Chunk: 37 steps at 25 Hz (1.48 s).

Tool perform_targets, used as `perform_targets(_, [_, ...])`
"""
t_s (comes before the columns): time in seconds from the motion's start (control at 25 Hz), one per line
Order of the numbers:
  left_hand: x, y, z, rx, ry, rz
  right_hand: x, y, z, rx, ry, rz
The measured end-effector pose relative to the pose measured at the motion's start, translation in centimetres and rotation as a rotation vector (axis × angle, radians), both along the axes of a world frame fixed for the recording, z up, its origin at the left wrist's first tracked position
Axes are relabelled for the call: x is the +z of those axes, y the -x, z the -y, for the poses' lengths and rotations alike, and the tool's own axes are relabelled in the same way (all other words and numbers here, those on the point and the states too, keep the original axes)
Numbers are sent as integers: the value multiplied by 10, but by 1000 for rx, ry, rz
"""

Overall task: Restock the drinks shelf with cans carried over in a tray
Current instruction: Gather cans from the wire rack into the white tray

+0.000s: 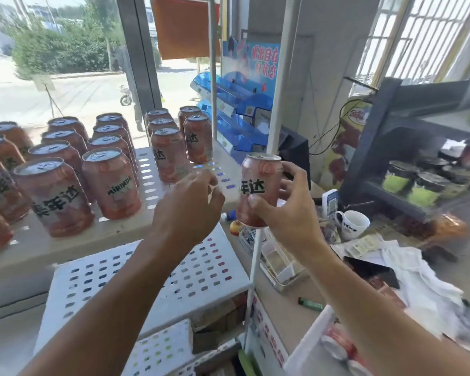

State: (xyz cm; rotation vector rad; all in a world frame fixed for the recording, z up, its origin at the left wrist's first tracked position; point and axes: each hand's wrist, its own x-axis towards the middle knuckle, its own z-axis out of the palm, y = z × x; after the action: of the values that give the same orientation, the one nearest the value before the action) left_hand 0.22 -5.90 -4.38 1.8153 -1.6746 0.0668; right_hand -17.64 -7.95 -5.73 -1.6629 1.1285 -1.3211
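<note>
Several orange Mirinda cans point(111, 183) stand in rows on the white perforated shelf point(149, 183) at the left. My right hand point(288, 210) grips one more orange can point(259, 183) upright in the air, just off the shelf's right front corner. My left hand point(190, 204) hovers over the shelf's front edge, fingers loosely curled and holding nothing, a short gap from the held can. Two rows of cans point(171, 156) stand right behind my left hand. No tray is in view.
White shelf posts point(278, 77) rise behind the held can. A lower perforated shelf point(158, 278) lies under my arms. To the right, a cluttered counter holds a white mug point(352, 223), papers point(407, 270), a dark phone point(375, 270) and a green lighter point(311, 303). A dark display case point(418, 147) stands beyond.
</note>
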Motion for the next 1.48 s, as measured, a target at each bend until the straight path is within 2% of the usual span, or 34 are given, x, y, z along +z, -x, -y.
perform_targets(0.2, [-33, 71, 7, -246, -61, 4, -40, 76, -27, -143, -113, 20])
perform_targets(0.44, [-91, 166, 19, -519, -190, 14, -107, 177, -63, -463, -356, 74])
perform_targets(0.64, [-131, 233, 23, -661, -288, 67, -173, 243, -91, -692, -579, 103])
perform_targets(0.92, [-175, 282, 31, -699, -461, 170, -254, 281, -105, -789, -900, 91])
perform_targets(1.08, [-185, 293, 35, -680, -512, 191, -282, 283, -99, -780, -1001, 61])
perform_targets(1.48, [-197, 293, 44, -677, -564, 235, -295, 278, -83, -733, -1022, -58])
